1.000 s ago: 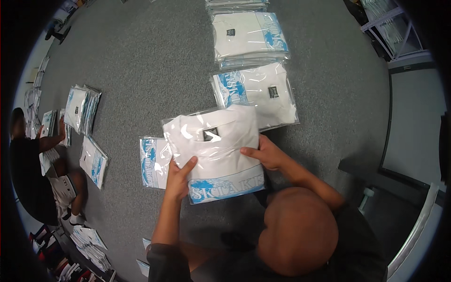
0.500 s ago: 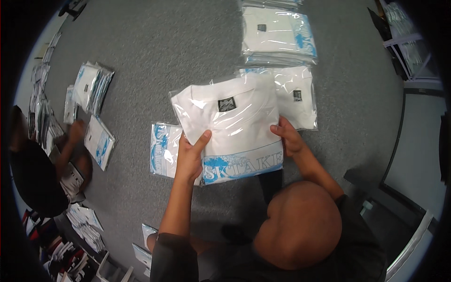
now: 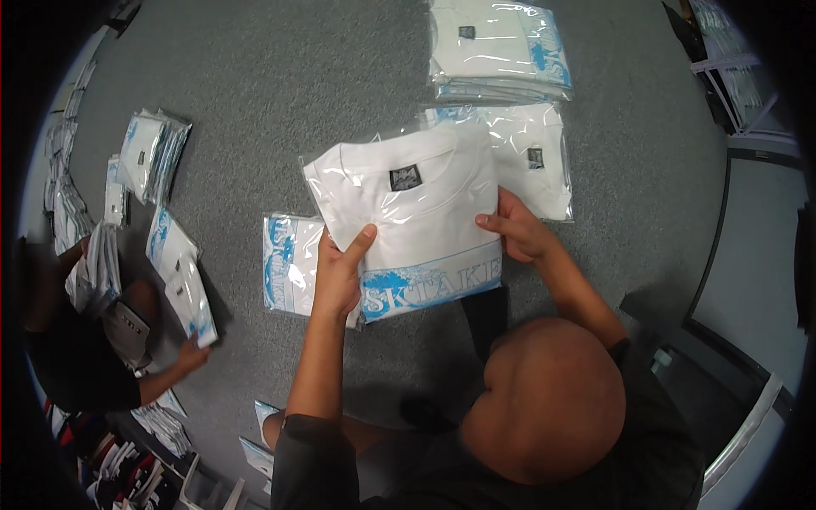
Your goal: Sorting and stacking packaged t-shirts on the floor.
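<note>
Left hand (image 3: 338,276), right hand (image 3: 520,231): both gripping bagged shirt (image 3: 425,223) by its sides | looks slick; might slip, folds skewing, if either thumb slackens

Stockroom (or packing room), stacked bagged shirts (image 3: 501,51), loaded rack (image 3: 722,63).

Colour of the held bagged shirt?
Bagged shirt: white, with blue print across the bottom; head view.

Grey floor (image 3: 289,102) lies open beyond the left hand (image 3: 340,272), across to the co-worker's stack (image 3: 153,157). Obstructions: the held bagged shirt (image 3: 425,212) between both hands; a flat bagged shirt (image 3: 289,276) behind the left; a second bagged shirt (image 3: 540,178) beyond the right hand (image 3: 520,228), backed by a shirt stack (image 3: 497,55). Floor rightward is passable toward the grey panel (image 3: 761,246).
</note>
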The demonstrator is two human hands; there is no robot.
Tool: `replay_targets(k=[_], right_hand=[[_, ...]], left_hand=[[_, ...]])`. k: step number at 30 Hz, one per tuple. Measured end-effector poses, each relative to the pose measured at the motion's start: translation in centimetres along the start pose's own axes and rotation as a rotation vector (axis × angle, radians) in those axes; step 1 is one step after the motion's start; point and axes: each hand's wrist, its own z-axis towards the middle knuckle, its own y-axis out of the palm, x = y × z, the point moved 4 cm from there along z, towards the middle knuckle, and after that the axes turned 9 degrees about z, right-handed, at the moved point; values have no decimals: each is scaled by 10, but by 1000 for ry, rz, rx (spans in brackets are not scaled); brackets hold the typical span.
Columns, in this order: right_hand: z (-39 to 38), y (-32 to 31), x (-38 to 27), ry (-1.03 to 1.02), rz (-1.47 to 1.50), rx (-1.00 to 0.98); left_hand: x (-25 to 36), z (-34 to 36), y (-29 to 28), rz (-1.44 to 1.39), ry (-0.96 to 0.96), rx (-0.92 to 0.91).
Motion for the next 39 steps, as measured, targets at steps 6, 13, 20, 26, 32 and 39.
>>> replay_targets(k=[6,13,20,26,32,39], right_hand=[[-8,-7,24,69,-32,57],[-20,-15,2,166,-203,142],[-26,-27,1,35,261,-56],[-16,-21,-21,117,108,-3],[25,-24,-104,-240,285,153],[110,-54,-211,-710,323,130]], left_hand=[[-14,2,-6,61,-36,1],[-5,0,10,-65,26,50],[13,7,17,-127,-55,-46],[29,9,18,407,68,-339],[64,8,-46,383,392,264],[3,-44,-113,426,137,148]])
